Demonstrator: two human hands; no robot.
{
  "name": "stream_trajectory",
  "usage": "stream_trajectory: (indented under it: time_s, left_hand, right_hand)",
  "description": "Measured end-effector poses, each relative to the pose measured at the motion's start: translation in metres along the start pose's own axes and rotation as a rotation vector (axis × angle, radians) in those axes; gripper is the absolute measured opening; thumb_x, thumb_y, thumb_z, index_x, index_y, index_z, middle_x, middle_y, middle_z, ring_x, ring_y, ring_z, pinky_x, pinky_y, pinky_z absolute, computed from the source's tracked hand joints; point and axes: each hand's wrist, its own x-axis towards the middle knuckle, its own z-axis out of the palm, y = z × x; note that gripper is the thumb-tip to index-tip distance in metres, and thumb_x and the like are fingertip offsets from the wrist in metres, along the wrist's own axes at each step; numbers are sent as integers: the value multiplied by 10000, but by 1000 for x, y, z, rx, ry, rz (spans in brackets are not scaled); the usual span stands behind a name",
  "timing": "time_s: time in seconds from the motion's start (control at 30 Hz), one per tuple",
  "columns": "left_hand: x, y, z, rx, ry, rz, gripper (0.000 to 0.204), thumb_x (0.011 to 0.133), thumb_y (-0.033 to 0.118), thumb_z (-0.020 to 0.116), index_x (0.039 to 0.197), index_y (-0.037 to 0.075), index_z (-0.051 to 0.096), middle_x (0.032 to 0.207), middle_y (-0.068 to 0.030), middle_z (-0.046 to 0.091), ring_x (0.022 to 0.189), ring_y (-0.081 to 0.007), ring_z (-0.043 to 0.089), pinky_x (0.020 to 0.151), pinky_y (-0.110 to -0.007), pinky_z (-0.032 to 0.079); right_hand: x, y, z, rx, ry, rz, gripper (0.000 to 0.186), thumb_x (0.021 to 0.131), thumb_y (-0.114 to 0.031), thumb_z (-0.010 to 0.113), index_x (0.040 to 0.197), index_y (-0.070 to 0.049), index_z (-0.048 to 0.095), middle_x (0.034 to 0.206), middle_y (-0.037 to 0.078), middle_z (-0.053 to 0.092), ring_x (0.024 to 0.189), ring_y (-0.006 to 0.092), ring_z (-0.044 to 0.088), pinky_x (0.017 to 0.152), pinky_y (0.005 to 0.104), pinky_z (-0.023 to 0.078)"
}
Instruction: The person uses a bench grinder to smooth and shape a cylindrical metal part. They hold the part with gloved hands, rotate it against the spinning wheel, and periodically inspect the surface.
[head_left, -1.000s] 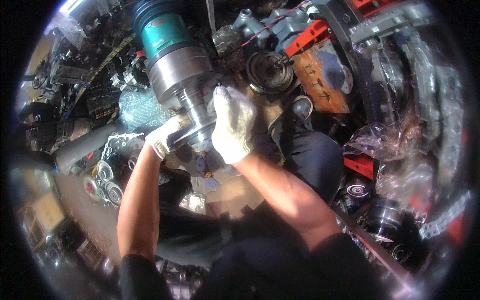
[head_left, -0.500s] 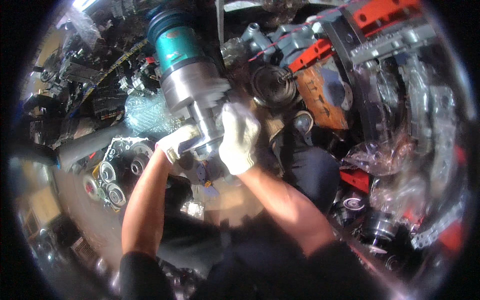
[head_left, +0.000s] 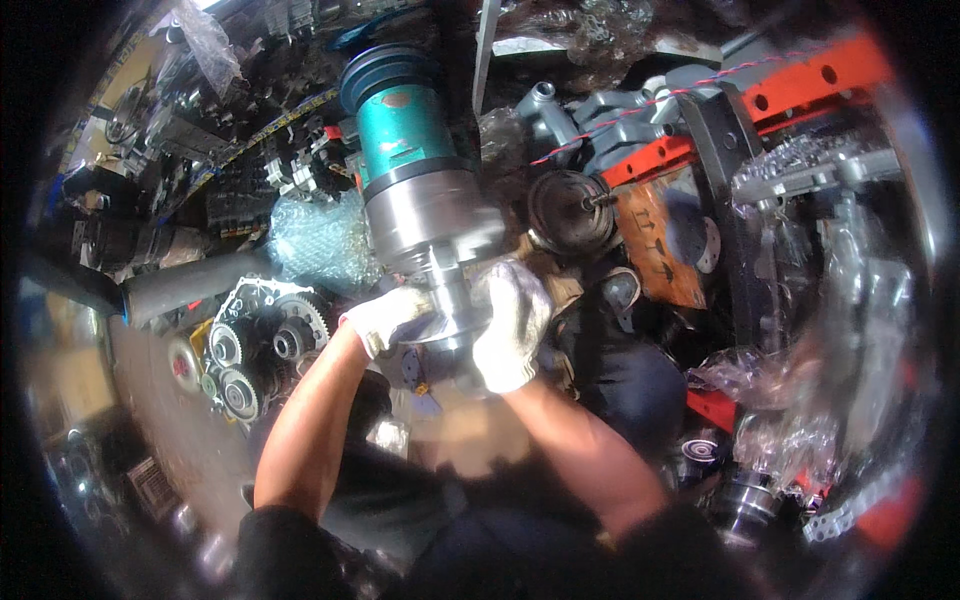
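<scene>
A large cylindrical assembly spans the upper middle, with a black ribbed end, a teal body [head_left: 400, 130] and a wide silver collar [head_left: 425, 210]. Below the collar a narrower steel shaft [head_left: 449, 300] with a flange points toward me. My left hand [head_left: 392, 318], in a white knitted glove, is closed on the shaft's lower end from the left. My right hand [head_left: 510, 325], gloved the same way and slightly blurred, grips it from the right, fingers curled just under the collar. Some fingertips are hidden by the metal.
Gears in a housing [head_left: 245, 340] and bubble wrap [head_left: 315, 240] lie left. Rightward are a pulley [head_left: 565, 205], a brown board [head_left: 655, 235], red beams [head_left: 815, 75], grey castings [head_left: 580, 125] and plastic-wrapped metal parts [head_left: 855, 320]. My dark-clothed knee [head_left: 625, 385] is right of my hands.
My hands and the assembly appear lower and farther right than a second ago, with the surroundings also shifted down in view. Both hands have stayed on the shaft.
</scene>
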Motion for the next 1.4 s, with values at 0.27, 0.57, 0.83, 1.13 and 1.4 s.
stream_trajectory:
  time_s: [0.27, 0.57, 0.83, 1.13, 1.4]
  left_hand:
    - [-12, 14, -12, -277, 203, 200, 377, 808, 133, 828, 1172, 68, 755, 1083, -132, 776, 1014, -288, 740, 912, -392, 593]
    - [-15, 20, -11, -616, 120, 16, 250, 1034, 158, 661, 1241, 51, 751, 1146, -116, 785, 1038, -215, 736, 929, -360, 595]
    - [-14, 6, 7, -343, 455, 454, 274, 1090, 198, 621, 1266, 16, 728, 1188, -108, 768, 1079, -169, 724, 943, -301, 586]
    - [-11, 13, 5, -510, 402, 398, 273, 1088, 192, 627, 1261, 4, 723, 1162, -91, 767, 1033, -154, 716, 909, -295, 582]
    - [-10, 16, -4, -508, 209, 107, 238, 1089, 176, 617, 1215, 18, 742, 1112, -94, 772, 965, -202, 726, 867, -318, 591]
  right_hand:
    - [3, 3, 2, -127, 39, -137, 297, 1027, -129, 459, 785, 10, 558, 740, 185, 581, 696, 390, 585, 661, 488, 453]
    - [-2, 7, -1, -170, -6, -71, 317, 1017, -148, 440, 759, -5, 554, 738, 170, 578, 685, 350, 589, 654, 453, 452]
    - [-8, 12, -1, -220, -9, -91, 277, 1002, -128, 457, 770, -8, 551, 746, 170, 577, 677, 356, 584, 649, 450, 458]
    - [-8, 20, -14, -143, -166, -202, 296, 1004, 59, 534, 1291, -3, 576, 944, 167, 631, 858, 326, 637, 744, 480, 521]
    - [-5, 12, -2, -224, 13, -254, 151, 1016, -45, 489, 897, 11, 564, 805, 179, 600, 729, 355, 601, 678, 465, 468]
